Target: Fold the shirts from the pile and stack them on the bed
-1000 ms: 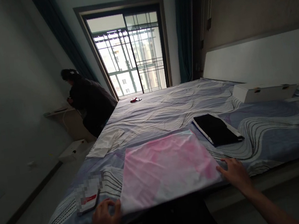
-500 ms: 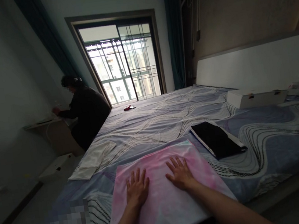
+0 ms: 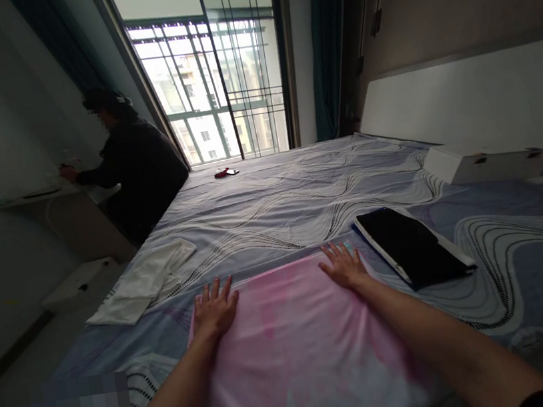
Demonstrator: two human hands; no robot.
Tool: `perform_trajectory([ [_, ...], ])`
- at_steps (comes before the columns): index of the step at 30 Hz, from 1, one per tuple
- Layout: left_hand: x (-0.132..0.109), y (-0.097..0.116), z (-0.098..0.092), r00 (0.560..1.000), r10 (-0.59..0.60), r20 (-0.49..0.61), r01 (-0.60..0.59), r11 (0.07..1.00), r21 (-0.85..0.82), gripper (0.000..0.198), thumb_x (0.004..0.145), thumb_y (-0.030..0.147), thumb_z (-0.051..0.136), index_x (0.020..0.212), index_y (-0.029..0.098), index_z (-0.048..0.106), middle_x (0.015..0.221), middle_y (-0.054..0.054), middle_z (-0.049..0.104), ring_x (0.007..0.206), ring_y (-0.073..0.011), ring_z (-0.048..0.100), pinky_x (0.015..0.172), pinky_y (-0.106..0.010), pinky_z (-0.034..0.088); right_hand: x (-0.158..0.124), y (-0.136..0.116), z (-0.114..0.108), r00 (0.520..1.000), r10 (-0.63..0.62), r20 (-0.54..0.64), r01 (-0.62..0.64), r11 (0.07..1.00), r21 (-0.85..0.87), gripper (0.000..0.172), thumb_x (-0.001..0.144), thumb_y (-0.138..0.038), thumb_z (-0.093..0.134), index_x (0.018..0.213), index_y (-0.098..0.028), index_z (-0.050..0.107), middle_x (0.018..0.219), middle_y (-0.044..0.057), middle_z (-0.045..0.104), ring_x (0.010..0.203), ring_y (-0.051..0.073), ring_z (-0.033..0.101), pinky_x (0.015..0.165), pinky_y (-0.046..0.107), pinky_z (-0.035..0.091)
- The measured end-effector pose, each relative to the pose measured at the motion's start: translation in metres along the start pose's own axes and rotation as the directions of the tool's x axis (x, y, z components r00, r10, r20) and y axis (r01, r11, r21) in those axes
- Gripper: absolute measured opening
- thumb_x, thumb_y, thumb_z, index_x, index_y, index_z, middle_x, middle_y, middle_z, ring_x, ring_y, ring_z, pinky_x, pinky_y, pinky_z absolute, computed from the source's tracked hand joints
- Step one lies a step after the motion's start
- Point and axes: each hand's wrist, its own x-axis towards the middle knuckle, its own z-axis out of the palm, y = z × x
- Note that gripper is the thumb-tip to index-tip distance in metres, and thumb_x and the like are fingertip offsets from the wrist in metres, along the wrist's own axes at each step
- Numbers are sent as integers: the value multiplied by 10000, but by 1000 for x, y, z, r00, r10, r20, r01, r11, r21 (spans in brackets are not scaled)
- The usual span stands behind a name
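Observation:
A pink and white cloth [image 3: 291, 342] lies spread flat on the near edge of the bed [image 3: 300, 192]. My left hand [image 3: 215, 306] rests flat on its far left corner, fingers spread. My right hand [image 3: 343, 266] lies flat on the far right corner, fingers apart as well. Both forearms stretch over the cloth. Neither hand holds anything.
A black flat case [image 3: 411, 244] lies just right of the cloth. A folded white cloth [image 3: 143, 281] sits at the bed's left edge, a white box [image 3: 491, 166] by the headboard, a small red item [image 3: 224, 172] far back. Another person [image 3: 132, 162] bends at a shelf by the window.
My hands slid from the near corners to the cloth's middle, then apart to its far corners. The view has moved forward and closer to the bed.

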Motion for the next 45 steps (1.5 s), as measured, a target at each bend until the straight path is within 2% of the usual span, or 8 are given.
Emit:
perform_trajectory([
  [9,11,-16,2,1000,3,5,-3,1000,13,668,966,564,224,1579,299,216,1675,-68,167,1536,-346,138,1194,-618,160,2,32,-2,999,45,-8,-45,999,-3,700,965,-680,254,1588,-367,191,1687,-14,81,1538,317,34,1171,678,31],
  [20,-82,-96,13,992,120,-30,-119,992,27,598,990,434,258,1569,287,230,1661,-75,206,1525,-331,193,1179,-608,237,-91,140,5,993,-109,-52,117,970,212,812,935,-625,393,1597,-186,219,1677,104,126,1528,292,163,1219,469,202],
  [25,-148,-106,14,956,227,-185,-253,959,-130,578,963,480,374,1501,275,426,1654,-90,229,1506,-337,252,1177,-574,294,-157,155,-3,977,-166,-136,205,906,370,739,881,-473,496,1570,-274,316,1633,78,296,1496,316,267,1215,552,163],
  [29,-221,-107,20,824,480,-301,-529,842,-107,665,857,634,543,1469,390,455,1665,-4,200,1510,-349,231,1161,-524,361,-219,166,-5,902,-423,-86,413,789,455,637,804,-429,543,1428,-300,560,1649,63,251,1504,352,226,1207,583,127],
  [33,-268,-109,27,703,665,-254,-670,738,77,741,831,556,627,1509,385,380,1611,-22,340,1501,-339,262,1176,-530,336,-261,162,4,849,-522,-86,523,804,281,761,718,-296,586,1472,-334,490,1674,12,124,1525,359,124,1208,602,81],
  [37,-273,-113,28,690,653,-311,-678,734,38,540,913,269,491,1432,421,493,1464,15,547,1434,-270,406,1129,-450,435,-267,148,9,899,-404,-169,432,878,204,755,674,-141,513,1385,-385,582,1653,-51,143,1527,299,154,1222,554,151],
  [43,-278,-121,13,763,531,-369,-609,781,-134,453,944,238,416,1284,430,646,1270,18,696,1372,-235,481,1135,-451,423,-265,149,-7,878,-451,-160,478,809,343,591,726,-134,484,1216,-357,728,1572,-27,360,1525,265,129,1226,529,217],
  [45,-282,-126,5,738,568,-363,-644,754,-130,436,937,254,451,1266,460,649,1228,34,717,1348,-224,508,1139,-428,419,-271,152,-14,863,-485,-144,501,783,369,488,793,-164,485,1152,-344,761,1540,-17,419,1524,264,119,1230,546,199],
])
